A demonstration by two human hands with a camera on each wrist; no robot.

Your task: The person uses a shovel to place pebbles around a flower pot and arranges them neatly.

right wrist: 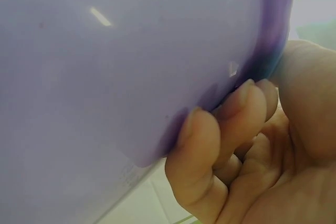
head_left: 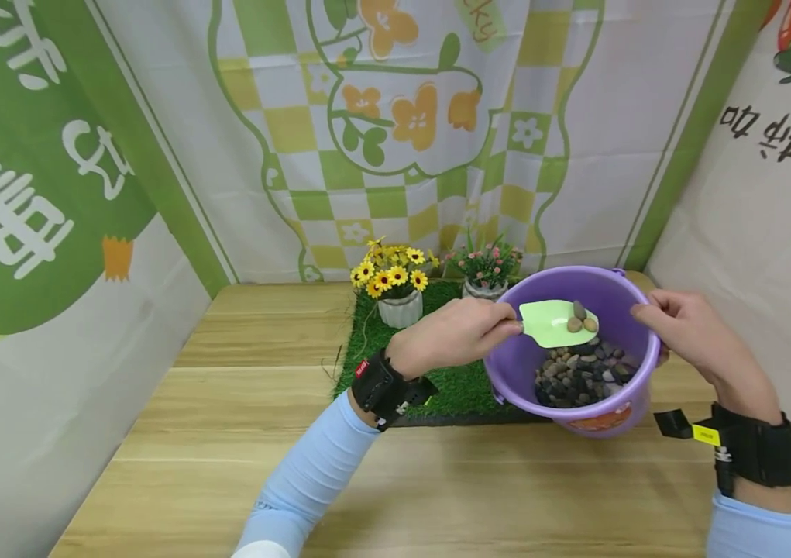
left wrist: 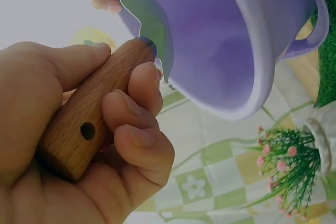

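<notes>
My left hand (head_left: 454,333) grips the wooden handle (left wrist: 100,108) of a small light-green trowel (head_left: 547,324). A few pebbles (head_left: 579,319) lie on the trowel's blade, which is over the opening of a purple bucket (head_left: 517,372). Inside the bucket, a pile of dark and tan pebbles (head_left: 579,376) covers the bottom. My right hand (head_left: 698,333) pinches the bucket's right rim, thumb on the inner side, with fingers (right wrist: 197,140) curled against the outer wall. The bucket leans toward me.
Behind and left of the bucket lies a green turf mat (head_left: 451,387) on the wooden table (head_left: 242,403). A white pot of yellow flowers (head_left: 398,279) and a pot of pink flowers (head_left: 484,267) stand on it. Printed cloth walls (head_left: 395,194) enclose the table.
</notes>
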